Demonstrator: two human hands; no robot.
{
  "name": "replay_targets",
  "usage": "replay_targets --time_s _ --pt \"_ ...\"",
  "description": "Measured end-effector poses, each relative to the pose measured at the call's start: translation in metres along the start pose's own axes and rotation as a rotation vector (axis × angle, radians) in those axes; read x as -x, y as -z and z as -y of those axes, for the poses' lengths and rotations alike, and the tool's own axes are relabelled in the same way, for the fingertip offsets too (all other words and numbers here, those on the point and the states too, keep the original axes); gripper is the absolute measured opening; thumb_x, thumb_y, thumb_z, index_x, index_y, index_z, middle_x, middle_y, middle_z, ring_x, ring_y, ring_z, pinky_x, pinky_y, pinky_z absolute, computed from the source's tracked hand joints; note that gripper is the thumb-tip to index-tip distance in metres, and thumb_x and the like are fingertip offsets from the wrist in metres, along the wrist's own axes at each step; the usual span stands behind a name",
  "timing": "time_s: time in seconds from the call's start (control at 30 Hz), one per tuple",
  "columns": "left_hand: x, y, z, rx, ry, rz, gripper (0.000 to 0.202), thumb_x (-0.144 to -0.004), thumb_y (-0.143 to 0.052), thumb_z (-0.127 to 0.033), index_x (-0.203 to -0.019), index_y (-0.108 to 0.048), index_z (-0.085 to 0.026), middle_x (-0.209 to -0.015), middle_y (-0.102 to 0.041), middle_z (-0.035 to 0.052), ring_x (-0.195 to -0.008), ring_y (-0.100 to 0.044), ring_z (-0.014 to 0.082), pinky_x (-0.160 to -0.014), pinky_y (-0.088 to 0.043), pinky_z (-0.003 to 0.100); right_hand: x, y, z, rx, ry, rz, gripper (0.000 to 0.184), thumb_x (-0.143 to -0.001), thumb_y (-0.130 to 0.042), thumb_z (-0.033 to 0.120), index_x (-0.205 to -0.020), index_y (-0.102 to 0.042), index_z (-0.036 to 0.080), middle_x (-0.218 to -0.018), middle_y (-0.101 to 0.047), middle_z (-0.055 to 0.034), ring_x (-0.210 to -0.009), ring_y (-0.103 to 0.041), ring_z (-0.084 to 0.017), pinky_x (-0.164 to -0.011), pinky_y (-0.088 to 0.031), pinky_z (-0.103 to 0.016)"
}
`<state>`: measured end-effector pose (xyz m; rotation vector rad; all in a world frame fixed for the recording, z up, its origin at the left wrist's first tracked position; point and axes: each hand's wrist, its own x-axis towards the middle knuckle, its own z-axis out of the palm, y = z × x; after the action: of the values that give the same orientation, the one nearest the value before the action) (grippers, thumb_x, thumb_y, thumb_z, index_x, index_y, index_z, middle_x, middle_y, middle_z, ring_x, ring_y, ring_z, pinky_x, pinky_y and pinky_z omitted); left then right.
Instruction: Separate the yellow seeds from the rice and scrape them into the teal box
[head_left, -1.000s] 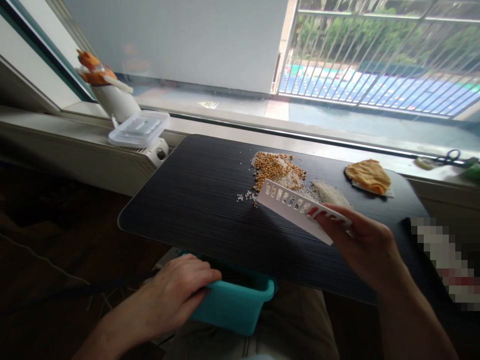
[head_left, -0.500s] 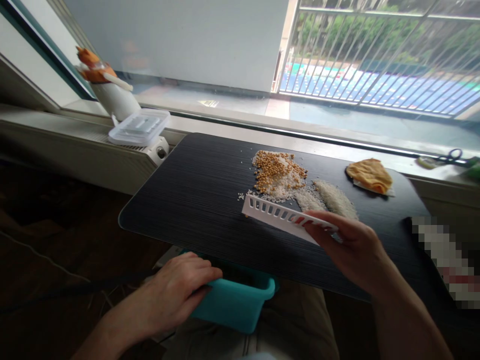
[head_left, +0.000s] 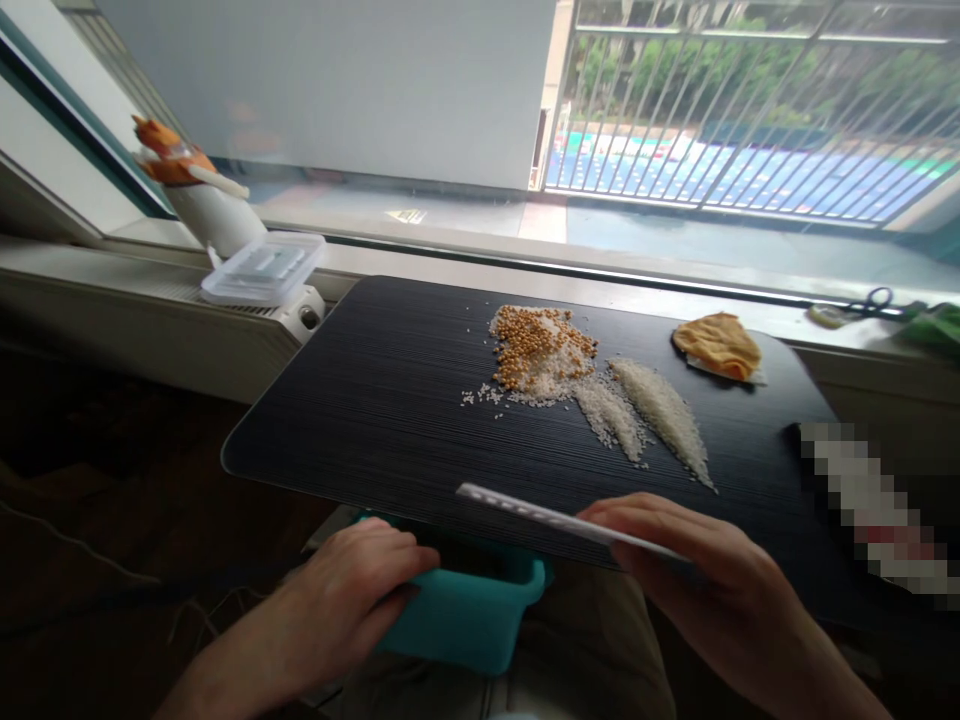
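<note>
My right hand (head_left: 705,590) grips a flat white slotted plastic piece (head_left: 540,513), held edge-on over the near rim of the black tabletop (head_left: 375,400). My left hand (head_left: 352,595) rests with curled fingers on the rim of a teal plastic bin (head_left: 472,615) below the table's front edge. On the table lie a mixed pile of yellow beans and white rice (head_left: 541,352), and two streaks of white rice (head_left: 645,408) running toward me.
A folded yellow cloth (head_left: 718,343) lies at the table's far right. On the sill to the left stand a white holder with an orange figure (head_left: 196,190) and a clear plastic lid (head_left: 262,268). Scissors (head_left: 862,303) lie on the sill at far right.
My right hand has drawn the white slotted piece from the grain pile back to the near table edge, leaving two rice streaks behind. The left hand stayed on the bin.
</note>
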<state>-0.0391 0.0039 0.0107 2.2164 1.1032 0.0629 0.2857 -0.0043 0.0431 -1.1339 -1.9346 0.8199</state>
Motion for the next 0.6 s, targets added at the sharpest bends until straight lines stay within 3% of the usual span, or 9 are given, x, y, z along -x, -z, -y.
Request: replay_targets --time_s 0.1,0.17,0.37,0.6 --pt "-0.006 -0.007 -0.004 -0.023 -0.053 -0.008 0.034 -0.088 -0.05 -0.007 -0.109 -0.067 -0.027 -0.097 -0.071 -0.0008 -0.089 -0.066 0.0187 -0.082 -0.048 0.028 0.014 0.0 -0.008 0.135 -0.013 -0.307 0.026 -0.088 -0.065 0.013 -0.106 -0.075 0.029 -0.099 -0.08 -0.0006 -0.084 -0.077 -0.017 -0.076 -0.061 -0.02" --pt "-0.011 -0.012 -0.007 -0.033 -0.104 -0.031 0.036 -0.086 -0.053 -0.007 -0.114 -0.066 -0.026 -0.1 -0.073 -0.0003 -0.091 -0.067 0.0188 -0.087 -0.05 0.029 0.021 -0.001 -0.016 0.196 -0.046 -0.43 0.025 -0.087 -0.066 0.014 -0.105 -0.076 0.028 -0.099 -0.08 -0.0006 -0.084 -0.077 -0.018 -0.076 -0.062 -0.021" --pt "-0.018 -0.026 -0.01 -0.058 -0.194 -0.13 0.041 -0.085 -0.056 -0.008 -0.119 -0.064 -0.029 -0.107 -0.074 0.0 -0.097 -0.07 0.0198 -0.09 -0.054 0.028 0.027 0.003 -0.039 0.283 -0.155 -0.597 0.02 -0.09 -0.064 0.024 -0.106 -0.076 0.024 -0.099 -0.08 -0.0035 -0.083 -0.078 -0.022 -0.076 -0.063 -0.029" --pt "-0.025 -0.029 -0.01 -0.033 -0.233 -0.121 0.041 -0.084 -0.057 -0.009 -0.118 -0.065 -0.03 -0.105 -0.074 -0.0012 -0.094 -0.071 0.0183 -0.088 -0.056 0.026 0.016 0.032 -0.054 0.366 -0.256 -0.814 0.026 -0.089 -0.066 0.037 -0.108 -0.076 0.022 -0.096 -0.08 -0.0056 -0.082 -0.077 -0.024 -0.073 -0.063 -0.033"
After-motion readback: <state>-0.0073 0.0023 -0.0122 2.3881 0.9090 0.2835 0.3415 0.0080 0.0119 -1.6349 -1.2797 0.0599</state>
